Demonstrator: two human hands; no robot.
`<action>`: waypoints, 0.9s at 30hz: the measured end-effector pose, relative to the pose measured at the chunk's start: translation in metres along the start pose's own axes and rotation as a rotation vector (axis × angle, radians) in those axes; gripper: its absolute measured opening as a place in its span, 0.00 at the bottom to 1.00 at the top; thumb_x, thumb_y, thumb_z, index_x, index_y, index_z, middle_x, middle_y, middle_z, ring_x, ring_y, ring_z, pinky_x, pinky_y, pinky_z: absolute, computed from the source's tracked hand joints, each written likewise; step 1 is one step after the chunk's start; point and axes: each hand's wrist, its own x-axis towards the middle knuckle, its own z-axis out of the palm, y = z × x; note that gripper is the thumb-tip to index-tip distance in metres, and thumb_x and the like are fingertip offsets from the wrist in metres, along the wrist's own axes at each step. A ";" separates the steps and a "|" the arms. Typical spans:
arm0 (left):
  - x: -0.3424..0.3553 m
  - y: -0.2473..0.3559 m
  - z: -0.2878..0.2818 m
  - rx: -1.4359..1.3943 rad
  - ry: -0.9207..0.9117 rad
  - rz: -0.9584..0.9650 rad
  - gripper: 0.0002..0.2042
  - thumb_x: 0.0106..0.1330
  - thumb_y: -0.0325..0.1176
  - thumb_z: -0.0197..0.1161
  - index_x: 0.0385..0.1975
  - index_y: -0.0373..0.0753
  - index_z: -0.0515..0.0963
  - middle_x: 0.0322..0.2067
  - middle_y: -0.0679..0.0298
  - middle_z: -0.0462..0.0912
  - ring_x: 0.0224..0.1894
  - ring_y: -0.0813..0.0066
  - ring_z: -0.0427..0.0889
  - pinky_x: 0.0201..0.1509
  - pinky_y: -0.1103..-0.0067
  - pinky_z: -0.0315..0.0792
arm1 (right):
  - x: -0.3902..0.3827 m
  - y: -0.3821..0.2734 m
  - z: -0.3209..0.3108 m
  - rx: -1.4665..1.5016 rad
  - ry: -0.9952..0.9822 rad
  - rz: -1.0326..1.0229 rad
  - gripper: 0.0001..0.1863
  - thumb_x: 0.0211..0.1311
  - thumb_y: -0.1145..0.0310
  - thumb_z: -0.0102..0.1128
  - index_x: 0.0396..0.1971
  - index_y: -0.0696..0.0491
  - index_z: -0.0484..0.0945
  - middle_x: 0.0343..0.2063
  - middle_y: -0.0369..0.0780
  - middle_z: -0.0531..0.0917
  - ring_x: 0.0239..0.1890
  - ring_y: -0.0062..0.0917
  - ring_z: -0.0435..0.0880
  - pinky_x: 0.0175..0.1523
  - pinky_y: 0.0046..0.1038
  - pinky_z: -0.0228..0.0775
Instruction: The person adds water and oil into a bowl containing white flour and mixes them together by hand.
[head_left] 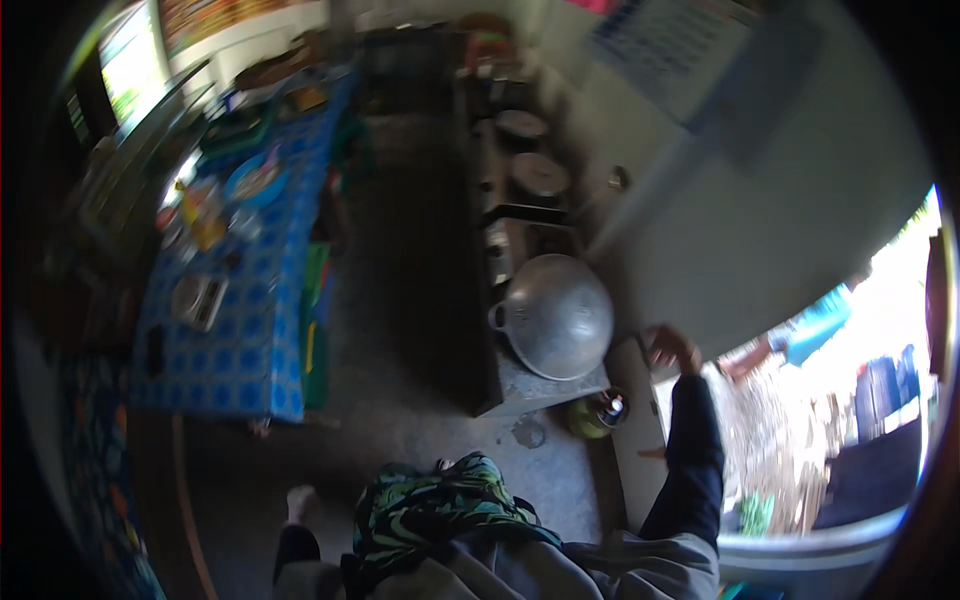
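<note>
My right hand is raised at the right, by the wall edge beside the bright opening. Motion smears its fingers, so their grip does not show. Lower left, my left hand hangs at my side, small and blurred; nothing can be made out in it. Left of my right hand, a large silver wok rests dome up at the near end of the counter, one loop handle pointing left. A green gas cylinder stands on the floor below that end.
Farther along the counter are a stove and round lidded pots. At left, a table with a blue patterned cloth bears a white scale, a blue basin and bags. Another person's teal sleeve shows through the opening.
</note>
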 end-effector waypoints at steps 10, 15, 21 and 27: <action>0.121 0.052 -0.120 -1.279 0.449 -1.020 0.07 0.68 0.36 0.63 0.40 0.41 0.78 0.25 0.75 0.76 0.24 0.87 0.74 0.24 0.87 0.67 | 0.047 -0.292 0.378 0.057 -0.705 -0.497 0.25 0.57 0.65 0.68 0.56 0.52 0.77 0.23 0.39 0.84 0.18 0.23 0.81 0.24 0.26 0.75; 0.190 0.034 -0.129 -1.031 0.588 -1.147 0.16 0.65 0.35 0.68 0.49 0.35 0.79 0.32 0.71 0.82 0.30 0.85 0.79 0.31 0.86 0.72 | 0.059 -0.421 0.394 0.023 -0.688 -0.830 0.26 0.57 0.66 0.64 0.57 0.56 0.76 0.30 0.41 0.85 0.21 0.21 0.82 0.26 0.26 0.73; 0.293 -0.073 -0.093 -0.864 0.573 -0.829 0.17 0.66 0.33 0.67 0.50 0.29 0.78 0.39 0.65 0.83 0.40 0.79 0.80 0.44 0.82 0.74 | 0.121 -0.495 0.370 0.277 -0.528 -0.741 0.26 0.59 0.67 0.63 0.56 0.62 0.75 0.28 0.39 0.84 0.20 0.20 0.80 0.25 0.23 0.72; 0.421 -0.159 -0.086 -0.920 0.680 -0.917 0.33 0.61 0.34 0.71 0.65 0.29 0.66 0.60 0.47 0.74 0.62 0.63 0.74 0.66 0.74 0.67 | 0.138 -0.551 0.303 0.322 -0.472 -0.371 0.24 0.60 0.67 0.62 0.56 0.59 0.76 0.26 0.36 0.83 0.20 0.18 0.79 0.22 0.21 0.67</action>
